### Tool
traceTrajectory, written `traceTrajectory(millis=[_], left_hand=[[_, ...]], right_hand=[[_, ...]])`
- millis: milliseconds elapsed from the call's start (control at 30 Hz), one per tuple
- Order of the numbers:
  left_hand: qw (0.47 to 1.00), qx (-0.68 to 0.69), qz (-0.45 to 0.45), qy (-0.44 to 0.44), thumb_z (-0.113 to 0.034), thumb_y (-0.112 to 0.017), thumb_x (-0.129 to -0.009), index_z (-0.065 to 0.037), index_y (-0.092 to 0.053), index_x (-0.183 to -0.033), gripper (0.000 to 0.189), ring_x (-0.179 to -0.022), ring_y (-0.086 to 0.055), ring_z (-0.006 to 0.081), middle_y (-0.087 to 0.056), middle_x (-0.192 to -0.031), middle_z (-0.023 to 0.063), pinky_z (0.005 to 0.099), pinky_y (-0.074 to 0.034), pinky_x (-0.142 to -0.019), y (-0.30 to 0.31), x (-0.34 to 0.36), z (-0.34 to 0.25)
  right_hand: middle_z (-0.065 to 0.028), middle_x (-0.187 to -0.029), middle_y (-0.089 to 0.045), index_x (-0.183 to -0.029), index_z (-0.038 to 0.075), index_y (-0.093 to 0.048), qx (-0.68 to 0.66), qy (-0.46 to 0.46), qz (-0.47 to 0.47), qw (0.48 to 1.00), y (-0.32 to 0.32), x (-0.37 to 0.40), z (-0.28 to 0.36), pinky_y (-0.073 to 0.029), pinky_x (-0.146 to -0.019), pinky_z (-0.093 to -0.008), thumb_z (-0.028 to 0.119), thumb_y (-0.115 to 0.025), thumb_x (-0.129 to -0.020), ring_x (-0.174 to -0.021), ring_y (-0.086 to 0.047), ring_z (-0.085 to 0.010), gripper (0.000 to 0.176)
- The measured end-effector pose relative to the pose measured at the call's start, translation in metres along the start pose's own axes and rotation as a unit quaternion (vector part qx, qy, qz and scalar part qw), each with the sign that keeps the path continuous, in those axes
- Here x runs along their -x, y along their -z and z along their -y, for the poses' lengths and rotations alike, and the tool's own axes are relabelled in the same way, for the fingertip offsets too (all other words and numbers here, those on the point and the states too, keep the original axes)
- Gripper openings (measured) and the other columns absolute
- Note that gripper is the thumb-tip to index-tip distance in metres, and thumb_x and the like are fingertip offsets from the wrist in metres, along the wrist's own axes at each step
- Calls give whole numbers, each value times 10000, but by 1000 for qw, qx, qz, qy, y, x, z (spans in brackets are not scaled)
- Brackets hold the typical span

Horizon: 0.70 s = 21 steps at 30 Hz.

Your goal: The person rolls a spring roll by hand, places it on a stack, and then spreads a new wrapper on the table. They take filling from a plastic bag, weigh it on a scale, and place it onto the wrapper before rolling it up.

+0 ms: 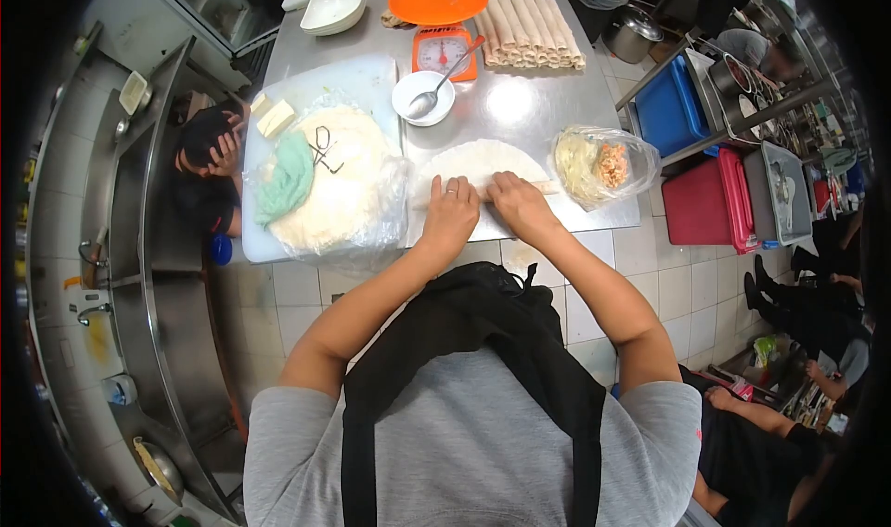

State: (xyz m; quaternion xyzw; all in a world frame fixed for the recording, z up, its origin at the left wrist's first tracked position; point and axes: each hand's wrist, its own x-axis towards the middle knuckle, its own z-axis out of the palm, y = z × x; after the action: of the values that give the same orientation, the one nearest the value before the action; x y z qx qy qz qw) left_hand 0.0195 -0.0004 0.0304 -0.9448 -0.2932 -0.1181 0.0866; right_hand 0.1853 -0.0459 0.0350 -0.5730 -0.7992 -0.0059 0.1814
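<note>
Bent the fingers of the left hand (451,209) and the right hand (520,202) narrowly over the rolled edge (543,187) of a pale round sheet (492,158), touching it side by side; could not tell whether pinched from below or only pressed from above. Wore a ring on the left hand. Had the sheet on the steel table (520,109), close in front of the body, rolled along its near side and flat in a half-round beyond.

Had just right of the sheet an open clear plastic bag (642,163) with pale shreds (579,167) and orange pieces (612,165) inside. Had to the left a white cutting board (353,74), bearing a broad pale round mass (339,188) in clear plastic, a green cloth (288,179), dark strings (323,148) and pale blocks (276,118).

Saw beyond the sheet a white bowl (405,91) with a spoon (424,103) leaning in it, then an orange scale (443,53) under an orange plate (438,0). Saw stacked pale rolls (531,27) to the right of the scale, and white dishes (332,9) to the left. Saw farther out a crouching person (206,156) at left, and blue (666,107) and red bins (705,197) at right.
</note>
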Motion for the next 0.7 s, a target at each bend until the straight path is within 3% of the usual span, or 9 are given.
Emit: traceTrajectory(millis=[100,200,267,300,367,433,467,567,700], left_hand=[[998,-26,-49,-13,-37,-581,-697,-11,-560,-945,250,-888,-576,233,-571,-852,98,459,-346,-991,4,-3,2],[999,-8,31,-28,-41,-584,-701,-1,-559,-962,265,-922,-565,242,-566,-907,110,457,-347,-985,5,-5,6],[988,48,144,16,-45,-592,-699,12,-563,-1040,348,-961,-549,248,-554,-969,118,471,-342,-980,5,-12,8],[989,44,141,22,-45,-592,-699,12,-563,-1040,348,-961,-549,248,-554,-969,118,471,-342,-980,2,-11,10],[1000,28,-7,10,-69,-574,-724,0,-563,-1069,353,-974,-538,239,-543,-1012,117,479,-345,-963,-7,-6,11],[999,13,-26,25,-84,-559,-738,-8,-563,-1079,349,-972,-536,235,-542,-1015,111,487,-345,-953,-10,-2,7],[998,4,-44,37,-99,-545,-753,-16,-564,-1089,347,-970,-533,230,-541,-1018,105,494,-344,-942,-11,0,5],[999,2,-24,35,-121,-526,-778,-10,-527,-1184,420,-1011,-509,239,-525,-1052,115,515,-335,-938,-4,7,5],[998,15,-49,19,-146,-536,-813,0,-462,-1281,495,-1191,-437,294,-480,-1233,169,562,-284,-995,-2,25,10]], right_hand=[[-118,-785,-587,-782,32,-582,52,28,-44,997,6,-4,3,-487,-737,-364,52,-536,-732,-793,-601,-267,71],[-129,-818,-596,-843,25,-612,59,10,22,998,7,-9,-4,-484,-748,-374,58,-566,-734,-815,-601,-280,123],[-134,-871,-609,-914,24,-640,-58,-69,63,994,13,-24,-13,-480,-750,-392,89,-618,-727,-870,-592,-291,199],[-139,-936,-612,-959,30,-653,-91,-77,-3,993,14,-38,-15,-471,-765,-405,156,-660,-743,-938,-574,-297,250],[-130,-1021,-591,-923,41,-665,-92,-65,-91,989,16,-80,-16,-455,-799,-408,218,-672,-767,-1006,-542,-299,236],[-145,-1183,-526,-958,84,-695,-91,-34,-86,992,11,-121,-12,-389,-928,-464,373,-608,-836,-1169,-443,-307,326],[-145,-1183,-526,-958,84,-695,-92,-28,-89,991,5,-137,-9,-389,-928,-464,373,-608,-836,-1169,-443,-307,326],[-150,-1387,-382,-1044,177,-708,37,-29,63,997,-26,-165,-10,-180,-1058,-578,574,-408,-890,-1364,-210,-308,521],[-152,-1375,-396,-1023,166,-713,-2,-44,60,997,-14,-162,-17,-199,-1058,-559,530,-456,-892,-1352,-235,-323,465]])
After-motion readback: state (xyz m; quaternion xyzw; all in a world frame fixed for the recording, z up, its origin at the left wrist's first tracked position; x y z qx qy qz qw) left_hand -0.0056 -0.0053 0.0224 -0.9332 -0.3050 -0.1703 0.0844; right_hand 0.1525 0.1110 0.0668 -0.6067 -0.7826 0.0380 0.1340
